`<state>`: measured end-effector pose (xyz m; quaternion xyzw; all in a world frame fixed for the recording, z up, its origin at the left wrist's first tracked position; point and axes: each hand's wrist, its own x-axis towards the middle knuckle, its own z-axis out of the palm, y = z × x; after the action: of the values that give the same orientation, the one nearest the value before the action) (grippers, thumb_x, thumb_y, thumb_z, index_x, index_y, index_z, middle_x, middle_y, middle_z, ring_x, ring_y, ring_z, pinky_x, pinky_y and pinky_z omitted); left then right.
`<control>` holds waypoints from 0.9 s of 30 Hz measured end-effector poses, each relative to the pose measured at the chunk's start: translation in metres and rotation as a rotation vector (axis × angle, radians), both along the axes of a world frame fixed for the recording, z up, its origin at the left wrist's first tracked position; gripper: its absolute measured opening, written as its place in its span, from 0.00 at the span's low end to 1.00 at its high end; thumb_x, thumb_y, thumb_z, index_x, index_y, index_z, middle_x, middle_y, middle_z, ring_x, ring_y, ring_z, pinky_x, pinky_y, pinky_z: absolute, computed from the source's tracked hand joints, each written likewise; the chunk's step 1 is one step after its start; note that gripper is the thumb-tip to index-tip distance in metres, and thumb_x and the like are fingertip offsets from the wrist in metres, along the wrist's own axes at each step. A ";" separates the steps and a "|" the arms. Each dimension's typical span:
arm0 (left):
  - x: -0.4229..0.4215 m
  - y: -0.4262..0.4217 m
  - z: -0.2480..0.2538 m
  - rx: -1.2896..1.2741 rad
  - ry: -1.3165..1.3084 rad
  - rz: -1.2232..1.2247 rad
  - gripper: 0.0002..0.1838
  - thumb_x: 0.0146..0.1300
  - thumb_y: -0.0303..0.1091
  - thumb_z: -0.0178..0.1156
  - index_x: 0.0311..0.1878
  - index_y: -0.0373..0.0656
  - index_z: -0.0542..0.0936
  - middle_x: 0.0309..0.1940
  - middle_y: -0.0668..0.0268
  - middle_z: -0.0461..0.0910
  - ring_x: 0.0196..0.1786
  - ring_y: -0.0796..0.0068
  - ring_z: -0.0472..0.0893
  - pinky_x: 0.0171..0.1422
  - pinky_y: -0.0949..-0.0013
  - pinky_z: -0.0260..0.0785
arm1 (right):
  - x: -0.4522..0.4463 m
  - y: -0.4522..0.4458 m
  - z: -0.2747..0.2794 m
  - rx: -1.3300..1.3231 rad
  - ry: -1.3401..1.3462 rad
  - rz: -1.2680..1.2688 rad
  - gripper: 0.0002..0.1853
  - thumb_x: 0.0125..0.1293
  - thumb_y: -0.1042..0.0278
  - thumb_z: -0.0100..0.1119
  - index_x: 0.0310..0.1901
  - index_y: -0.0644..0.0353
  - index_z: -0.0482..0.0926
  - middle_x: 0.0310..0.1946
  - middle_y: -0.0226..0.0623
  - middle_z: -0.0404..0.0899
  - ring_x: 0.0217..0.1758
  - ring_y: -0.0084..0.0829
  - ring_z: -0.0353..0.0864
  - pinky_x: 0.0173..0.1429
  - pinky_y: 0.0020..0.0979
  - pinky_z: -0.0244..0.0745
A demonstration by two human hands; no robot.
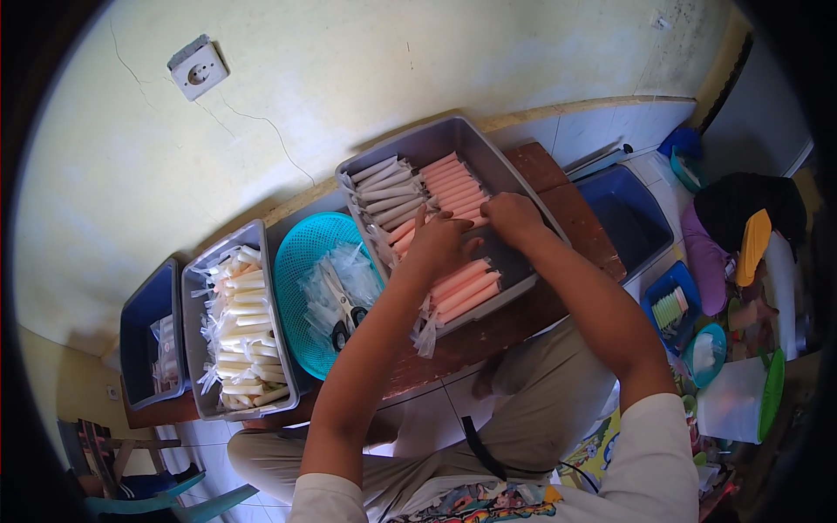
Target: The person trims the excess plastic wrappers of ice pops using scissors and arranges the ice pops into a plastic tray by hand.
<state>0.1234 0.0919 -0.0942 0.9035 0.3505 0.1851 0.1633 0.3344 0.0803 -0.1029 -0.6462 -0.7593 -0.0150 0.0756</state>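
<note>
A grey tub (514, 161) on the bench holds rows of slim plastic-wrapped ice pops. White-grey ice pops (384, 185) lie on its left side and pink ice pops (451, 179) beside them, with more pink ice pops (464, 288) at the near end. My left hand (443, 242) is over the pink rows, its fingers apart. Curled fingers of my right hand (516, 218) meet the right end of a pink ice pop in the middle row. My hands partly cover the pops beneath them.
Left of the tub are a turquoise basket (292, 288) with scissors (342, 301) and clear plastic, a grey bin (199, 340) of cream-coloured ice pops, and a dark blue bin (139, 349). At right, a person (708, 244) sits near a blue tub (641, 209) and a green-lidded container (732, 405).
</note>
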 end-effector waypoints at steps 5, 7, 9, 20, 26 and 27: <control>0.003 -0.001 0.003 -0.045 0.179 0.000 0.23 0.72 0.53 0.65 0.58 0.47 0.90 0.60 0.53 0.87 0.73 0.54 0.78 0.88 0.27 0.35 | -0.001 0.011 -0.018 0.104 -0.149 0.076 0.10 0.68 0.67 0.59 0.36 0.52 0.91 0.37 0.43 0.91 0.45 0.47 0.93 0.49 0.45 0.87; 0.003 0.000 0.000 -0.046 0.171 -0.009 0.22 0.71 0.53 0.65 0.58 0.47 0.90 0.59 0.54 0.88 0.73 0.54 0.79 0.88 0.26 0.36 | 0.000 0.010 -0.018 0.107 -0.164 0.089 0.10 0.68 0.67 0.59 0.36 0.52 0.91 0.38 0.42 0.91 0.44 0.46 0.93 0.48 0.45 0.88; 0.002 0.002 -0.005 -0.044 0.162 -0.014 0.22 0.71 0.53 0.66 0.57 0.47 0.91 0.59 0.55 0.88 0.72 0.54 0.79 0.87 0.26 0.37 | 0.000 0.011 -0.019 0.115 -0.179 0.105 0.10 0.68 0.67 0.60 0.35 0.52 0.91 0.38 0.41 0.91 0.44 0.45 0.93 0.48 0.45 0.88; 0.003 0.003 -0.008 -0.031 0.179 -0.038 0.22 0.72 0.56 0.63 0.52 0.49 0.93 0.54 0.57 0.90 0.73 0.56 0.79 0.84 0.28 0.44 | 0.000 0.012 -0.020 0.146 -0.181 0.144 0.07 0.68 0.68 0.61 0.37 0.52 0.88 0.39 0.41 0.91 0.43 0.45 0.94 0.46 0.44 0.89; 0.004 0.003 -0.014 -0.020 0.191 -0.017 0.21 0.74 0.54 0.60 0.51 0.48 0.93 0.53 0.59 0.91 0.75 0.58 0.77 0.85 0.27 0.41 | -0.001 0.016 -0.019 0.073 -0.195 0.123 0.09 0.71 0.67 0.59 0.43 0.51 0.90 0.41 0.39 0.91 0.46 0.43 0.94 0.48 0.44 0.89; 0.004 0.002 -0.012 -0.020 0.191 -0.015 0.21 0.74 0.54 0.60 0.51 0.48 0.93 0.53 0.59 0.91 0.75 0.58 0.77 0.85 0.27 0.41 | -0.002 0.017 -0.019 0.073 -0.195 0.125 0.09 0.71 0.67 0.59 0.43 0.51 0.90 0.41 0.39 0.91 0.46 0.43 0.94 0.48 0.44 0.89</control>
<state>0.1270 0.0942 -0.1067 0.9179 0.3594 0.0935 0.1396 0.3326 0.0968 -0.1223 -0.5898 -0.8008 -0.1007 0.0259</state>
